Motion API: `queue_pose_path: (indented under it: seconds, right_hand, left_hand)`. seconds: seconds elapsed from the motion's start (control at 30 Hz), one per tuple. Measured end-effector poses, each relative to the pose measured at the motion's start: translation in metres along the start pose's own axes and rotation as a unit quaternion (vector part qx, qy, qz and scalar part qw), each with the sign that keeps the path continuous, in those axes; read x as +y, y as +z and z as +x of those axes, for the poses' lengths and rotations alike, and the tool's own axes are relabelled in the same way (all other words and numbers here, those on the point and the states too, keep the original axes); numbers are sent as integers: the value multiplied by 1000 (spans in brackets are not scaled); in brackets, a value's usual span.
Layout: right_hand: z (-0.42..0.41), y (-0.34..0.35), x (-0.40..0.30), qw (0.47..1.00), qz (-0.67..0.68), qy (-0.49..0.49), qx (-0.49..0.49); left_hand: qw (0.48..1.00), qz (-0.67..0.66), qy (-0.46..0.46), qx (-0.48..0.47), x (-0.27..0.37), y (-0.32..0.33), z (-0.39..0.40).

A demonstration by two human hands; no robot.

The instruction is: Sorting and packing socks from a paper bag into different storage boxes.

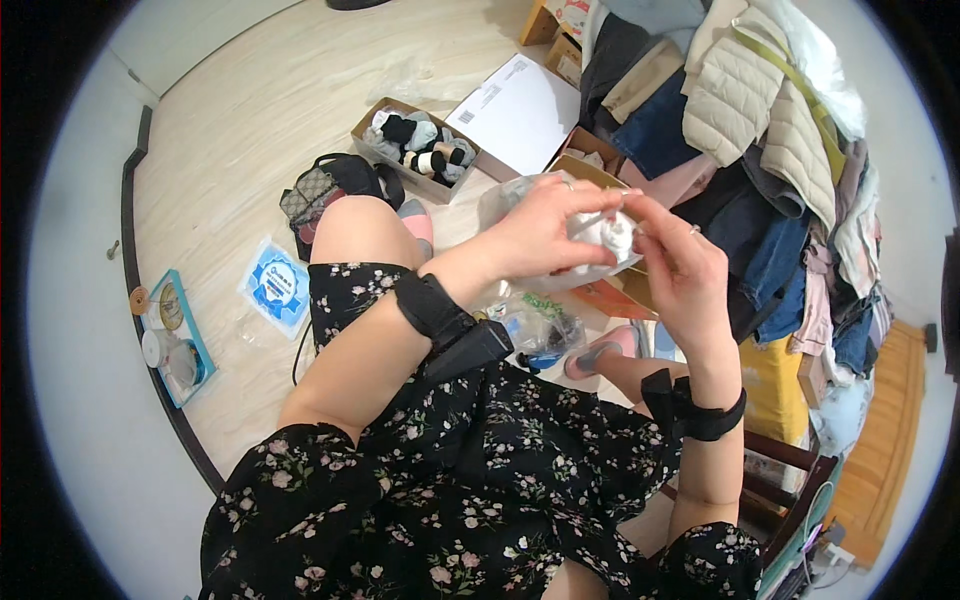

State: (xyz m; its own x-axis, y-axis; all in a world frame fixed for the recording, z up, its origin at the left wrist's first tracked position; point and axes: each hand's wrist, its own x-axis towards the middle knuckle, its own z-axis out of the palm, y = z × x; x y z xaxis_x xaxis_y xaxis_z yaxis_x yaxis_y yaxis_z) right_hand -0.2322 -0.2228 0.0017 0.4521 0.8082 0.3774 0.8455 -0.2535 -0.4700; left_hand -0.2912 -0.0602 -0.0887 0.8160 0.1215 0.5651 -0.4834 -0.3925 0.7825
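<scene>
My left hand (551,225) and my right hand (682,262) meet in front of me at the mouth of a translucent plastic bag (499,206). Both pinch its rim between thumb and fingers. A white rolled cloth item (615,232) shows between the hands inside the bag; what else the bag holds is hidden. Under the hands, partly covered, stands an open cardboard box (634,289). Beyond my left hand lies a shoebox (450,193) filled with rolled socks (424,139) in black, white, grey and beige.
A white box lid (521,112) lies beside the shoebox. Clothes (731,112) are heaped on the right. A black bag (349,176) and a blue-white packet (276,285) lie left of my knee. Clear plastic bags (536,319) lie between my feet. A blue tray (172,277) stands by the wall.
</scene>
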Motion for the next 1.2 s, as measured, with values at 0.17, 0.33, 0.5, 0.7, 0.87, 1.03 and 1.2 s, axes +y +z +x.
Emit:
queue_pose_path:
  seconds: [0.17,0.33,0.5,0.7,0.87,1.03,1.2]
  right_hand:
    - [9,10,-4,987,-91,-127,-29]
    - [-6,24,9,999,15,-6,50]
    - [-25,16,45,971,208,114,-33]
    - [-41,31,56,965,223,137,12]
    - [-34,26,68,964,224,131,59]
    - [-21,5,91,953,256,123,107]
    - [-26,0,121,931,304,165,113]
  left_hand:
    - [986,35,-136,-94,2,20,-1]
    - [961,-78,-196,-180,3,22,-6]
    - [931,-158,-254,-209,12,20,-2]
    - [962,-153,-169,-148,4,34,0]
    - [988,-34,-75,-130,3,38,22]
    - [991,-11,-60,-116,7,53,60]
    - [981,-30,-108,-155,-7,73,81]
